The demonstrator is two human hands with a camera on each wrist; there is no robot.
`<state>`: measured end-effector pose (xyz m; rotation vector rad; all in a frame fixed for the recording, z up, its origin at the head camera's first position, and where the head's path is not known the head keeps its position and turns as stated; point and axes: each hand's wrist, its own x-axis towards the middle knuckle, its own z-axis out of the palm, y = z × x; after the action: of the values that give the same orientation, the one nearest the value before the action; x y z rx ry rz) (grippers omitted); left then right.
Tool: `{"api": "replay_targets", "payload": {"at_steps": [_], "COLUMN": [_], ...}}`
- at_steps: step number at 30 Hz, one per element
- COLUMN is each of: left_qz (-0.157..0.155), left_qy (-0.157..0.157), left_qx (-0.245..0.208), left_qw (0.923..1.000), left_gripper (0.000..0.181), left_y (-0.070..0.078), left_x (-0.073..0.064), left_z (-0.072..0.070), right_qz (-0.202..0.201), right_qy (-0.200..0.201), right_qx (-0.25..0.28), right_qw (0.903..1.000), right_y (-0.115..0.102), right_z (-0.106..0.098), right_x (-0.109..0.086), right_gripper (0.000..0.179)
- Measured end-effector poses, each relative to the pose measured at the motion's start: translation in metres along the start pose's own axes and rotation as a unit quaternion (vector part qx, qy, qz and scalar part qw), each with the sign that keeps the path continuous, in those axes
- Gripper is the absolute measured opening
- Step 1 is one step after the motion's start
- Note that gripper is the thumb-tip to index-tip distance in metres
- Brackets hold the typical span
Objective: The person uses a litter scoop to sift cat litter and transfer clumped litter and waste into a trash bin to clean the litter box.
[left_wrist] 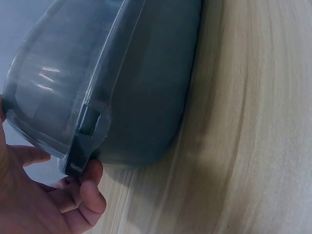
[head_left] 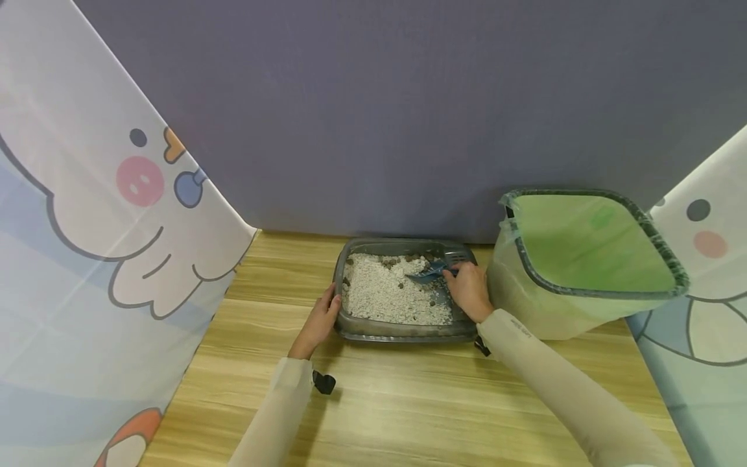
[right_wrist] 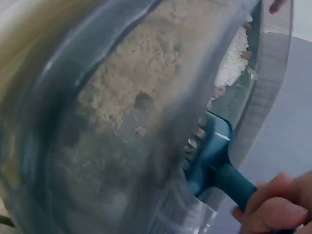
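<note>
A grey litter box (head_left: 385, 336) stands against the back wall, holding pale pellet litter (head_left: 385, 295) with several brown clumps scattered in it. My right hand (head_left: 469, 292) grips the handle of a blue litter scoop (head_left: 428, 272), its head down in the litter near the box's right side. In the right wrist view, the slotted scoop (right_wrist: 214, 146) carries some bits of litter, seen partly through the box's translucent rim. With curled fingers and thumb, my left hand (head_left: 320, 319) holds the rim of the box at its left side; the left wrist view shows this hand (left_wrist: 58, 195) at the rim's corner.
A bin (head_left: 543, 311) lined with a pale green bag stands right of the litter box, close to my right forearm. The wooden tabletop (head_left: 397, 402) extends toward me. A grey wall (head_left: 373, 117) rises behind, with printed cartoon panels (head_left: 76, 214) at both sides.
</note>
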<state>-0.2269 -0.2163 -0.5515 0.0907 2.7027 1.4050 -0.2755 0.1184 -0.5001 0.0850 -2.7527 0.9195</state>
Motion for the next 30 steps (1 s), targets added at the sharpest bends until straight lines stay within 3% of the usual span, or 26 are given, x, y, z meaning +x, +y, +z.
{"api": "replay_targets", "payload": {"at_steps": [9,16,21,25,30], "left_qz": [0.003,0.008,0.026,0.005,-0.009], "left_qy": [0.006,0.003,0.012,0.003,-0.003], "left_qx": [0.001,-0.006,-0.002,-0.016,-0.015], "left_qw": [1.0000,0.9999,0.9996,0.9999,0.9998], "left_gripper": [0.059,0.062,0.066,0.063,0.061], "left_y": [-0.001,-0.001,-0.001,-0.001,-0.001], "left_x": [0.000,0.000,-0.001,0.000,0.001], "left_z": [0.000,0.002,0.003,0.003,0.002], "right_qz": [-0.029,-0.020,-0.016,-0.021,-0.028], "right_qy": [0.007,-0.044,-0.025,-0.011,-0.016], "right_qx": [0.030,0.071,0.063,0.049,0.074], "right_qw": [0.9991,0.9963,0.9976,0.9985,0.9967], "right_y": [-0.003,-0.001,-0.006,-0.004,0.003], "right_z": [0.006,0.001,0.001,0.005,0.005], "right_x": [0.006,0.002,0.001,0.004,0.009], "right_gripper": [0.030,0.028,0.027,0.030,0.030]}}
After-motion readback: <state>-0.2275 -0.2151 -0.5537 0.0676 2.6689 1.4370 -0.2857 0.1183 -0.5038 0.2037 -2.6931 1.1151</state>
